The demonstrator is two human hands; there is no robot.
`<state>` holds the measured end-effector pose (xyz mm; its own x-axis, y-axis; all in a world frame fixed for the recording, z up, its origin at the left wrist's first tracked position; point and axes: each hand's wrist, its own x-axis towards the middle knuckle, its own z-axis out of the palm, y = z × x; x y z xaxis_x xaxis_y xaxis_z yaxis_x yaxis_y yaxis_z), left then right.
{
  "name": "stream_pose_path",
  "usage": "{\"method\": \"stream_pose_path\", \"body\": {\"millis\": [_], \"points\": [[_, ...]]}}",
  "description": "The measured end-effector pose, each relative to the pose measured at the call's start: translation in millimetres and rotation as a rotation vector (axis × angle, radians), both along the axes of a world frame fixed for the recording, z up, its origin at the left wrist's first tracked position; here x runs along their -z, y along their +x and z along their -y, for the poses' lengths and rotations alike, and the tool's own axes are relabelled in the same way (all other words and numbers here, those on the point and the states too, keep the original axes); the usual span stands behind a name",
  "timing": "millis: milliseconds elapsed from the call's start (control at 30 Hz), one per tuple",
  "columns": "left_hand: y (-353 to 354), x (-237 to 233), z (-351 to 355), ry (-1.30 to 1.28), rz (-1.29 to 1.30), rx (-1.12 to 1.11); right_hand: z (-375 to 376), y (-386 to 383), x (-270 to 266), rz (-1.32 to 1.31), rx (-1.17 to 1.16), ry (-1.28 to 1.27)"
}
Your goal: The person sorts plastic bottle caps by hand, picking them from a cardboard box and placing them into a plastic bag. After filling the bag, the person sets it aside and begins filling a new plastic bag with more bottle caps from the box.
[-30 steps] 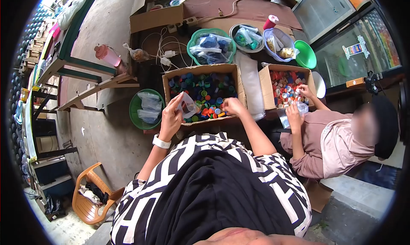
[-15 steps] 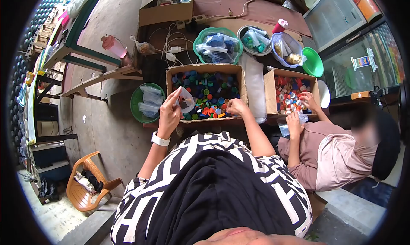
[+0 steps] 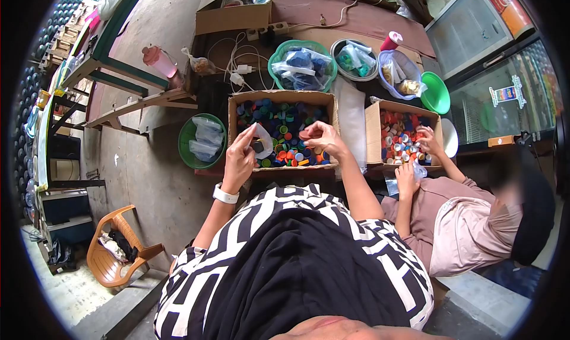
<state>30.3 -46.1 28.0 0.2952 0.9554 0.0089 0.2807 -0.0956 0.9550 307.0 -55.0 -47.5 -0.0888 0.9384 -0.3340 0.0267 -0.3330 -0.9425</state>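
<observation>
My left hand [image 3: 239, 159] is closed on the edge of a small clear plastic bag [image 3: 265, 139], which hangs with its mouth spread over the left part of a cardboard box [image 3: 333, 121]. Plastic bottle caps [image 3: 285, 116] in blue, green, black, orange and red fill that box. Above the caps on the right side, my right hand [image 3: 328, 140] pinches a reddish bottle cap [image 3: 304, 135] between thumb and fingers. A short gap separates it from the bag.
At my right, a co-worker's hands [image 3: 428, 142] work over a second box [image 3: 374, 132] of red and white caps. Bagged caps fill a green basin [image 3: 273, 64] and a purple basin [image 3: 415, 73] behind. A green basket [image 3: 185, 153] of plastic bags stands left.
My right hand has lifted from the caps near the box's front right and moved up and leftward, a reddish cap now showing in its fingers. My left hand keeps the bag in nearly the same place.
</observation>
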Motion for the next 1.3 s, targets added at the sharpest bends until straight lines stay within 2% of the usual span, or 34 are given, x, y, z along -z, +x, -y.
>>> {"method": "stream_pose_path", "body": {"millis": [67, 100, 133, 200, 267, 300, 333, 400, 467, 533, 600, 667, 700, 767, 933, 1000, 1067, 1133, 1200, 1300], "points": [[4.8, -2.1, 1.8, -0.001, -0.016, 0.009, -2.6, -16.6, -26.3, -0.042, -0.015, 0.212], [6.6, -2.9, 2.2, 0.0, -0.031, 0.02, -3.3, -28.4, -36.5, -0.182, -0.016, 0.241], [7.6, -0.8, 2.2, 0.0, -0.032, 0.024, -4.3, -40.3, -48.7, -0.188, -0.027, 0.274], [10.5, 7.3, 1.3, 0.069, -0.029, 0.044, -6.3, -59.6, -73.0, -0.085, -0.098, 0.415], [10.7, 12.0, -0.4, 0.111, -0.051, 0.048, -9.6, -71.4, -83.5, 0.266, -0.238, 0.542], [10.7, 10.9, -1.0, 0.152, -0.075, 0.049, -14.1, -75.1, -76.1, 0.32, -0.273, 0.734], [10.1, 8.8, -0.7, 0.15, -0.077, 0.049, -15.0, -75.3, -70.5, 0.318, -0.273, 0.733], [7.3, 0.0, 0.8, 0.069, -0.058, 0.017, -17.4, -76.5, -60.2, -0.052, -0.081, 0.399], [0.3, -3.1, 0.5, 0.038, -0.033, -0.006, -23.1, -59.8, -46.2, 0.26, -0.071, 0.359], [-9.7, 0.9, -2.2, 0.051, -0.035, -0.056, -23.5, -43.4, 4.6, 0.549, -0.156, 0.239], [-19.3, 0.2, -5.3, -0.012, 0.003, -0.056, -11.4, -34.4, 43.2, 0.748, -0.363, -0.079], [-27.6, -3.9, -7.2, -0.045, 0.021, -0.106, 4.4, -37.0, 66.1, 1.012, -0.546, -0.227], [-32.1, -3.7, -8.9, -0.038, 0.023, -0.116, 7.1, -39.6, 68.0, 1.007, -0.552, -0.227], [-39.5, -1.0, -11.3, -0.04, 0.013, -0.121, 11.2, -43.6, 72.8, 1.082, -0.602, -0.391], [-44.0, -4.0, -14.5, -0.074, 0.002, -0.122, 13.0, -44.2, 91.3, 1.062, -0.529, -0.435], [-45.0, -5.7, -16.9, -0.071, 0.002, -0.098, 14.9, -39.6, 103.9, 1.039, -0.404, -0.366], [-47.2, -6.4, -19.4, -0.069, 0.004, -0.079, 10.0, -25.1, 111.7, 0.881, -0.367, -0.38], [-49.3, -6.1, -22.7, -0.067, -0.011, -0.049, 7.2, -14.4, 88.4, 0.644, -0.224, -0.434], [-50.6, -4.2, -25.0, -0.072, -0.005, -0.025, 5.3, -4.2, 91.2, 0.469, -0.064, -0.429], [-49.5, -7.3, -30.0, -0.081, 0.005, 0.015, 5.0, 4.0, 75.2, 0.496, -0.035, -0.341]]}}
